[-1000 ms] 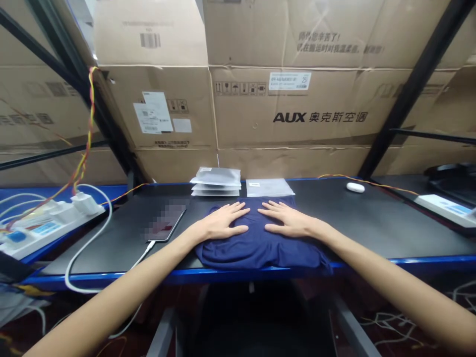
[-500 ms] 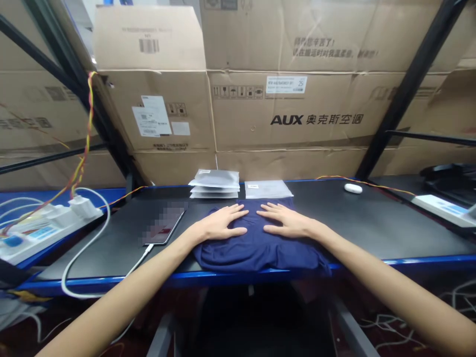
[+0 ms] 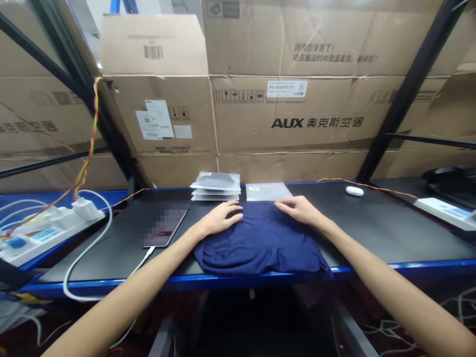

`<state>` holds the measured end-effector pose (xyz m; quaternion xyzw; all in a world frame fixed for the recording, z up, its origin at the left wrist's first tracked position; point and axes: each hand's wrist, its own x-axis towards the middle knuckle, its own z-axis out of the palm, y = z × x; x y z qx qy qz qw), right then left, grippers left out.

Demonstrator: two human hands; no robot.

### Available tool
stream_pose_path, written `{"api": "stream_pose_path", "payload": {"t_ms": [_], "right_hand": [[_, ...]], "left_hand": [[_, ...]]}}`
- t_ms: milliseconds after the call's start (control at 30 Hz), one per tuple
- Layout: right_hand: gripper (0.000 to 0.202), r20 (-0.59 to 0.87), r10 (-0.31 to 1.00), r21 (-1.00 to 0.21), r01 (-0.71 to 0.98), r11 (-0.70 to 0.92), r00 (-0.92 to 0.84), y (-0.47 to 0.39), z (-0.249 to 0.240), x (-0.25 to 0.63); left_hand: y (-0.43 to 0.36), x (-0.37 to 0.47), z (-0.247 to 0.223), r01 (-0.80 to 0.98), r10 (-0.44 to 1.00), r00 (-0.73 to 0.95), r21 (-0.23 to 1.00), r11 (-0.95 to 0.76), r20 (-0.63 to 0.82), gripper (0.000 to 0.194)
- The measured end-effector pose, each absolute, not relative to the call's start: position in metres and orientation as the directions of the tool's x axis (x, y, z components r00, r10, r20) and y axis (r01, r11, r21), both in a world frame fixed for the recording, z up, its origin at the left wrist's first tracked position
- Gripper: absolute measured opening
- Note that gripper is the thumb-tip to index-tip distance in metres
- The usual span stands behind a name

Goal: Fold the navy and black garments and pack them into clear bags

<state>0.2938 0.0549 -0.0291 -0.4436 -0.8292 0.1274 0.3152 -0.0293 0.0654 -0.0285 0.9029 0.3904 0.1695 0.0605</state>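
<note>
A navy cloth (image 3: 260, 243) lies on the dark surface (image 3: 372, 228), directly between the two hands and partly beneath them, close to the blue front edge. The left hand (image 3: 219, 216) rests on its far left part, palm down and loosely spread, the thumb standing apart from the fingers, with no grip showing. The right hand (image 3: 299, 210) is at the far right corner, fingers drawn together and bent toward the cloth; whether they pinch the fabric, I cannot tell. Just behind the left fingertips sits a stack of frosted packets (image 3: 217, 182), and a single frosted packet (image 3: 269, 192) lies flat just beyond the cloth's far edge, so these two crowd the space behind it. To the left is a phone (image 3: 171, 230) with a white cable (image 3: 149, 252) plugged into its near end; the left forearm passes over the cable's run. Well off to the right is a small white case (image 3: 354, 191). White power strips flank the scene, one at the left (image 3: 76, 229) and one at the right (image 3: 446, 212), and cardboard (image 3: 238, 134) forms the backdrop. The cloth's long axis runs left to right, roughly parallel to the front edge; its far side is fairly straight, its near side rumpled, and its near right corner points toward the person.
</note>
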Motion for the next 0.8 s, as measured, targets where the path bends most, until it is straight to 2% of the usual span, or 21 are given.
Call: {"api": "stream_pose_path", "payload": {"t_ms": [100,167,267,433,567,700,800], "right_hand": [[0.031,0.478,0.85,-0.443,0.775,0.451,-0.221,0.069,-0.033,0.31],[0.025,0.469,0.866,-0.413,0.824,0.388,-0.173,0.075,-0.037,0.316],[0.024,0.435,0.883,-0.388,0.848,0.362,-0.178,0.081,-0.042,0.321],[0.016,0.389,0.897,-0.371,0.855,0.363,-0.213,0.082,-0.045,0.321],[0.011,0.357,0.897,-0.4,0.826,0.398,-0.26,0.082,-0.045,0.318],[0.015,0.368,0.888,-0.426,0.8,0.423,-0.274,0.082,-0.045,0.315],[0.013,0.409,0.873,-0.425,0.791,0.44,-0.267,0.082,-0.044,0.313]], "left_hand": [[0.07,-0.029,-0.032,0.723,0.76,0.603,0.237,-0.649,0.243,0.05],[0.071,-0.029,-0.034,0.725,0.767,0.6,0.25,-0.642,0.229,0.052],[0.072,-0.028,-0.034,0.702,0.761,0.601,0.294,-0.648,0.244,0.051],[0.078,-0.028,-0.03,0.654,0.752,0.569,0.371,-0.659,0.333,0.031],[0.083,-0.029,-0.03,0.653,0.795,0.486,0.455,-0.606,0.362,0.019],[0.085,-0.029,-0.032,0.653,0.843,0.423,0.534,-0.538,0.332,0.034],[0.086,-0.028,-0.031,0.669,0.841,0.443,0.51,-0.541,0.311,0.029]]}}
